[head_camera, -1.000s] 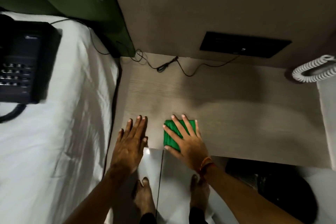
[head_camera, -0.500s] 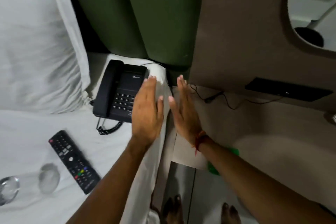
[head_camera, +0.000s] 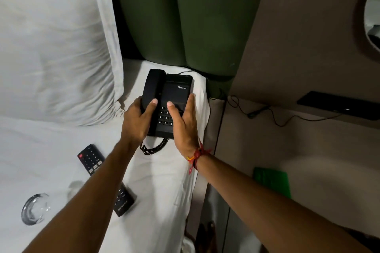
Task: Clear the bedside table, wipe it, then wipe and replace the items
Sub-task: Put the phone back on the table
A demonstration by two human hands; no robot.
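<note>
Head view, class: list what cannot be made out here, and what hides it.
- Telephone keypad: partly covered by the right hand and left hand.
- Remote control: middle hidden behind the left forearm.
- Glass: motion-blurred, contents unclear.
- Green cloth: near edge hidden by the right forearm.

To my upper left a plump white fabric pillow (head_camera: 53, 47) lies on the wrinkled white bed sheet (head_camera: 41, 146), its open hem turned toward the middle. Behind the bed stands a dark green padded headboard (head_camera: 174, 16), split by one upright seam. Right of it is a beige wood-grain wall panel (head_camera: 298, 37), which carries a flat black rectangular plate (head_camera: 339, 106) low down. A thin black cable (head_camera: 254, 113) loops and trails from the headboard's foot toward that plate. A curved mirror edge (head_camera: 373, 12) shows at far right.
</note>
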